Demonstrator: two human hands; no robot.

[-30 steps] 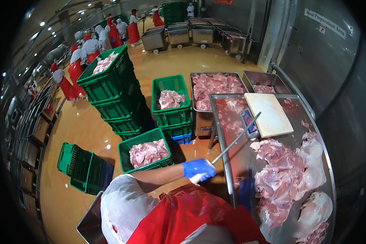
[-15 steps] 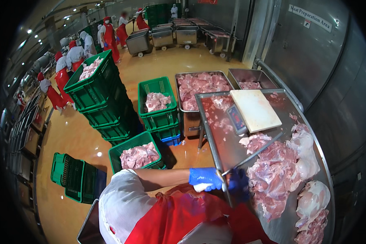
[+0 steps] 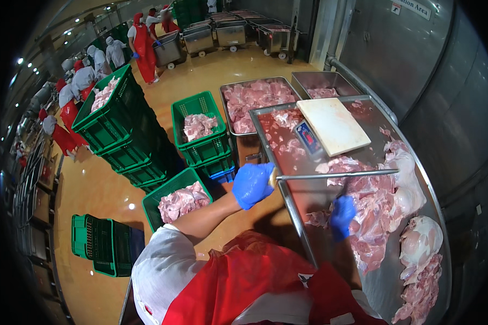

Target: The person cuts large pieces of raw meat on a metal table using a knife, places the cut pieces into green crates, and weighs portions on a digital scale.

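My left hand (image 3: 253, 186), in a blue glove, is closed around the pale handle of a sharpening steel (image 3: 336, 175). The long grey rod points right, above the metal table and the meat. Below the rod, my blue-gloved right hand (image 3: 342, 216) looks curled into a fist, smeared by motion. A faint dark streak rises from it, too blurred to name. Large cuts of raw pink meat (image 3: 371, 238) lie beside and under that hand on the table (image 3: 379, 295). Another skin-covered cut (image 3: 421, 244) lies by the table's right edge.
A white cutting board (image 3: 333, 125) and a small scale (image 3: 308, 138) sit at the table's far end. Metal bins of meat (image 3: 260, 100) stand beyond it. Green crates (image 3: 106, 122) are stacked left. Several people in red aprons (image 3: 144, 49) work farther off.
My left hand has risen and moved slightly left, and the steel has swung from slanting to nearly level. My right hand has moved up and right, away from my left hand.
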